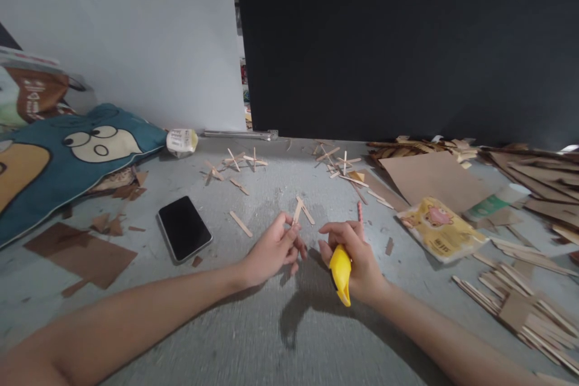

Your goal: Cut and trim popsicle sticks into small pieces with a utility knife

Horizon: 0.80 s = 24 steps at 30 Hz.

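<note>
A white panel point(136, 30) and a black panel point(407, 42) back our grey tabletop point(253, 350). Our left hand point(275, 250) has thumb and forefinger pinched on the near end of a flat wooden stick point(297, 211), the other fingers loosely curled, probably so its far end stays uncovered. That stick is just ahead of the fingers, its long axis running away from us, far tip leaning slightly right. A second stick point(308, 212) slants from that tip back toward us, rightward; we can't tell whether they are joined. Our right hand point(350, 253) wraps its fingers around a yellow object point(341, 274), thumb and forefinger apart in front, seemingly to steady it in the palm. Crossed sticks point(254, 160) sit farther back, perhaps to leave working space.
</note>
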Each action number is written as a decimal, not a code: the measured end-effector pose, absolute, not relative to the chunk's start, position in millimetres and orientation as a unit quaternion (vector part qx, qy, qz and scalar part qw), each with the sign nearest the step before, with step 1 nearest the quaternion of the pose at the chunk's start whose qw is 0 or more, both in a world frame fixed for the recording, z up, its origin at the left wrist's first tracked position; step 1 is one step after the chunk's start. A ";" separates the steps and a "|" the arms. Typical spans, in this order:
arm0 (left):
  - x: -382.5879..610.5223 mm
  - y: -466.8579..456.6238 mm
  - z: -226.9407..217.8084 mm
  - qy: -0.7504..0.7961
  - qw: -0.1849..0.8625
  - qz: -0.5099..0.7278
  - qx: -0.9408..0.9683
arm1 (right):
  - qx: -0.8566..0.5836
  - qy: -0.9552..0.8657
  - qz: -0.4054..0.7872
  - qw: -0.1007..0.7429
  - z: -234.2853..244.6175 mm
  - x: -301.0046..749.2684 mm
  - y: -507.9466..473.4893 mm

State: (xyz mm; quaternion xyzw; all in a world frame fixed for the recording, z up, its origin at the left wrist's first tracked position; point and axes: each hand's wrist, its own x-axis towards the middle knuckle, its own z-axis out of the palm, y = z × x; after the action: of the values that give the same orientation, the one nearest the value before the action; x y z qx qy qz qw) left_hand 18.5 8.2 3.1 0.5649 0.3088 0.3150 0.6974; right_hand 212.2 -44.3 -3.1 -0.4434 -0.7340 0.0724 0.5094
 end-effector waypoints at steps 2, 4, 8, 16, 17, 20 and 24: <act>18.9 8.0 2.6 0.308 0.692 0.321 0.568 | -0.435 -0.739 0.052 0.512 -1.6 212.9 -44.9; 19.3 7.6 3.3 0.307 0.687 0.327 0.572 | -0.428 -0.742 0.033 0.514 -0.1 214.5 -45.2; 18.8 6.0 5.7 0.310 0.685 0.335 0.567 | -0.422 -0.733 0.027 0.533 -1.7 218.9 -46.7; 16.6 1.3 8.3 0.313 0.663 0.309 0.606 | -0.433 -0.739 0.036 0.515 2.3 211.6 -57.1; 16.6 0.5 8.8 0.315 0.655 0.312 0.611 | -0.438 -0.732 0.039 0.521 4.3 208.5 -58.2; 16.8 -1.7 10.8 0.322 0.638 0.315 0.624 | -0.453 -0.715 0.069 0.527 7.9 201.1 -60.9; 16.2 -2.7 10.5 0.325 0.626 0.303 0.640 | -0.443 -0.723 0.064 0.526 9.3 198.0 -63.9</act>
State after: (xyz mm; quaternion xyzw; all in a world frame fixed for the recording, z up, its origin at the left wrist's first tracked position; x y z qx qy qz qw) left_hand 16.2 -2.7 10.5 0.6403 0.3253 0.3029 0.6264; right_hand 198.0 -63.9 9.3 -0.4429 -0.7233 0.0636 0.5260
